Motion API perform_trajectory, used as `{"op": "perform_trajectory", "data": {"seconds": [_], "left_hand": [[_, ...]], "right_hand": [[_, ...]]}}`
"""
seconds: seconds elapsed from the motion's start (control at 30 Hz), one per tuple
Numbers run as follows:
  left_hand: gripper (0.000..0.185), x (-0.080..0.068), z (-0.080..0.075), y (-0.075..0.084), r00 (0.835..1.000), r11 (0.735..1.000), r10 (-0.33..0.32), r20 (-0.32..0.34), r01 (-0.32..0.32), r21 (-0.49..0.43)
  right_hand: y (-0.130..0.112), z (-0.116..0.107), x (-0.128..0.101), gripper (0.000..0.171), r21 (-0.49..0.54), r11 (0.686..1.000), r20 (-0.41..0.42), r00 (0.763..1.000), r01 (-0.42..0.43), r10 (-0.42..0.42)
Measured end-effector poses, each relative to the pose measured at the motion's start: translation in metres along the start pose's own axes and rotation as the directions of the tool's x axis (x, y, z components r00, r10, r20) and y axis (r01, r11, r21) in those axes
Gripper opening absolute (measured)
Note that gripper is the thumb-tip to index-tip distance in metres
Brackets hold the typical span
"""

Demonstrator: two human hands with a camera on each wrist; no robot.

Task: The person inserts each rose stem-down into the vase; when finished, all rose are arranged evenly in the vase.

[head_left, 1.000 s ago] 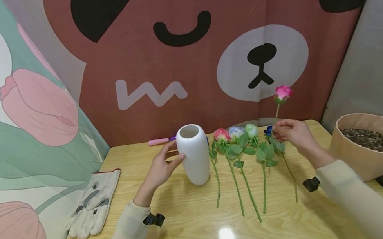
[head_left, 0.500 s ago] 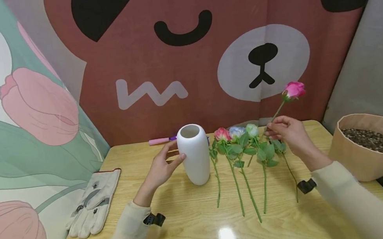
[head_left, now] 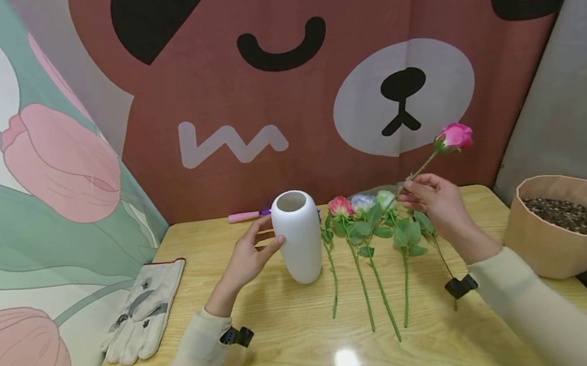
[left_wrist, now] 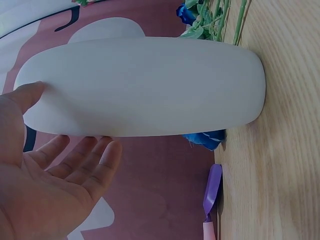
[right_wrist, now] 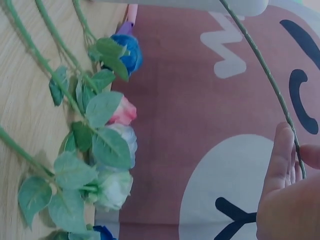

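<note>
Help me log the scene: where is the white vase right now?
In the head view the white vase stands upright at the table's centre, the left hand against its side, the row of lying flowers just to its right.

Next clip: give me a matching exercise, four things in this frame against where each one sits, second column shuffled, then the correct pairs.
Things:
1. white vase
2. pink rose
3. work gloves
4. paper pot of soil

Places:
A. table's far right edge
B. flat at the table's left edge
C. upright, left hand touching its side
D. raised off the table, stem pinched by the right hand

Pairs: 1-C, 2-D, 3-B, 4-A
</note>
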State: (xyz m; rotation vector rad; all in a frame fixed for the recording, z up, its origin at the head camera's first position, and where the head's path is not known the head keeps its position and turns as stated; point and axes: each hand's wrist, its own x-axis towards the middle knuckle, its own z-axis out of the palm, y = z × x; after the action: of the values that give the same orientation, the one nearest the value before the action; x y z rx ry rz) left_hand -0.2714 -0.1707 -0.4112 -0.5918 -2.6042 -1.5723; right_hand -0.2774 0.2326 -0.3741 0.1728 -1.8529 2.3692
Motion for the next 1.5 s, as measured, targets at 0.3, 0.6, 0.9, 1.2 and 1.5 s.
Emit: {"op": "perform_trajectory", "data": {"seconds": [0.3,0.6,0.9,1.2,1.5], "left_hand": [[0.06,0.0,0.001,-0.001,1.0,1.0,0.007,-0.007,-0.007,0.002],[0.058,0.0,0.001,-0.001,1.0,1.0,-0.008,0.002,0.008,-0.013],[0.057,-0.007,-0.002,0.026,1.0,1.0,-0.016,0.013,0.017,-0.014],[0.058,-0.008,-0.003,0.028,0.999,1.0,-0.025,0.025,0.025,-0.013],[0.059,0.001,0.0,0.0,1.0,1.0,-0.013,0.008,0.013,-0.013]], "right_hand": [[-0.005,0.015,-0.003,0.01,0.075,0.997,-0.028,0.999,0.022,-0.02],[-0.011,0.03,-0.005,0.013,0.147,0.988,-0.016,0.999,0.042,-0.04],[-0.018,0.043,-0.005,0.02,0.191,0.978,-0.011,0.996,0.084,-0.083],[-0.022,0.053,-0.002,0.022,0.228,0.97,-0.036,0.996,0.084,-0.078],[-0.028,0.065,0.001,0.019,0.297,0.947,-0.069,0.992,0.125,-0.109]]}}
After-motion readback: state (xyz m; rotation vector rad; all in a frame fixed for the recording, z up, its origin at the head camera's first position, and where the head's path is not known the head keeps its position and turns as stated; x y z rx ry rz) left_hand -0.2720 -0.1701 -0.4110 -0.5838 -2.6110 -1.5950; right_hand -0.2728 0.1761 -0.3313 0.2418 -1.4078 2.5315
